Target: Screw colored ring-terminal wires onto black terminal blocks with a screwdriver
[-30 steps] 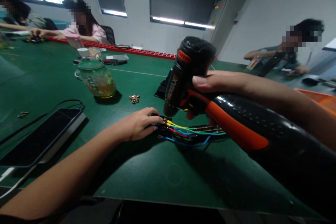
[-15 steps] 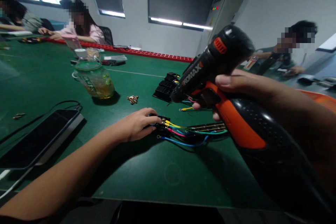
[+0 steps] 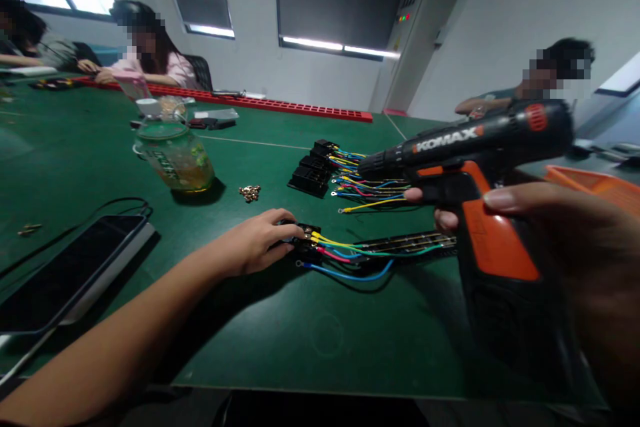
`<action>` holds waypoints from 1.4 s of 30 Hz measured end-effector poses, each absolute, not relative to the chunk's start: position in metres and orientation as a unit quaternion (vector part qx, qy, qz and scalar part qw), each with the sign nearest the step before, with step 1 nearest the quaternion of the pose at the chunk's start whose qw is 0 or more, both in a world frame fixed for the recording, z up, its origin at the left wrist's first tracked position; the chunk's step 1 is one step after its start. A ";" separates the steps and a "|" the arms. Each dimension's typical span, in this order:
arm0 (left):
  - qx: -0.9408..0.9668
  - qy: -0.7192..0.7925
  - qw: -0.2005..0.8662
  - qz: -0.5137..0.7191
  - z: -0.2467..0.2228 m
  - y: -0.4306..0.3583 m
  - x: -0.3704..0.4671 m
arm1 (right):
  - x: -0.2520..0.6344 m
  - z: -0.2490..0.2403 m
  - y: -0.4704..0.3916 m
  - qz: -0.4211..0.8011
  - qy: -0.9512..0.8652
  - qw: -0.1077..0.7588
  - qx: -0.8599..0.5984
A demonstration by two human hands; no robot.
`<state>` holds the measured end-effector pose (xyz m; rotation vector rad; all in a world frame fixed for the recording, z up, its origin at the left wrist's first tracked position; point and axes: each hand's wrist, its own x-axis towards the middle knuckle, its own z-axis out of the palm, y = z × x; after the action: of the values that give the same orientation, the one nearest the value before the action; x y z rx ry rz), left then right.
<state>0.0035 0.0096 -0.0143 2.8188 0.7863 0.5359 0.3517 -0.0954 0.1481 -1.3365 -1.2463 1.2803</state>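
Note:
My left hand [image 3: 260,242] is closed on a small black terminal block [image 3: 312,252] lying on the green table, its fingertips at the block's left end. Yellow, green, red and blue wires run from the block rightward to a long black strip [image 3: 407,243]. One blue wire [image 3: 345,275] lies loose, its ring terminal beside the block. Raised at the right, my right hand [image 3: 520,203] grips a black and orange cordless drill [image 3: 493,140]. Its nose points left, apart from the block. Behind the block lies a small pile of brass-coloured screws [image 3: 249,193].
Several more black blocks [image 3: 309,175] with wires lie farther back. A glass jug [image 3: 173,160] of drink stands at the left, behind a phone [image 3: 83,267] with cables. An orange basket [image 3: 595,187] is at the right. People sit around the table beyond a red grid strip [image 3: 280,102].
The drill has swung from a downward tilt near the block to nearly level, moving right and away. My left hand stays on the block.

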 end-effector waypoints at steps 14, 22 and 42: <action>0.940 0.269 0.105 0.181 -0.015 0.009 0.004 | 0.381 0.122 -0.081 0.610 -0.296 0.545 -0.494; 0.937 0.276 0.125 0.175 -0.013 0.008 0.003 | 0.397 0.088 -0.046 0.590 -0.141 0.635 -0.479; 0.935 0.281 0.130 0.174 -0.012 0.008 0.003 | 0.402 0.065 -0.036 0.624 -0.020 0.592 -0.509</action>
<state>0.0033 0.0081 -0.0122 2.7156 0.8173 0.5042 0.4021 -0.0364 0.0652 -1.1831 -0.0457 1.4518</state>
